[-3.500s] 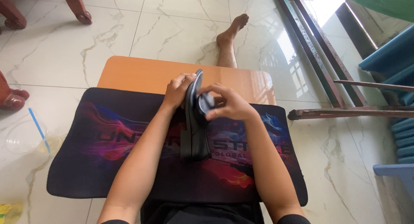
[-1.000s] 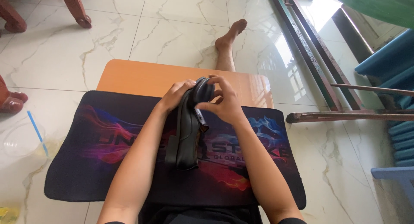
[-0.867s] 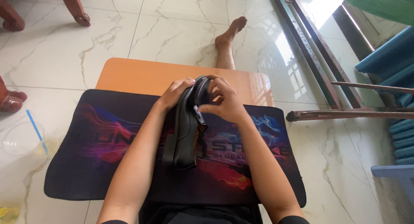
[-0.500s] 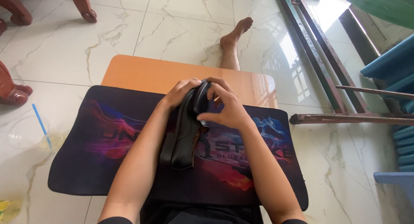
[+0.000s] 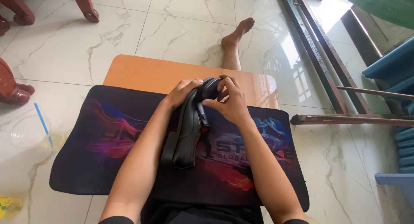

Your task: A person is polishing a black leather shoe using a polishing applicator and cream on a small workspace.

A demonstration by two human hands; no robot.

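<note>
A black leather shoe (image 5: 186, 131) stands on its side on a dark printed mat (image 5: 103, 150), toe pointing away from me. My left hand (image 5: 183, 92) wraps the toe end from the left. My right hand (image 5: 230, 103) holds the same end from the right, with fingers pinching at the shoe's upper near the opening. The mat lies over a low orange table (image 5: 146, 73).
My bare leg and foot (image 5: 235, 38) stretch out on the marble floor beyond the table. A clear plastic cup with a blue straw (image 5: 32, 129) sits on the floor at left. Dark metal bars (image 5: 340, 118) and blue furniture (image 5: 388, 64) are at right; wooden chair legs (image 5: 84, 6) at top left.
Both hands stay on the shoe's toe end. The shoe has tilted slightly and the right fingers have shifted on its upper; the view has moved a little.
</note>
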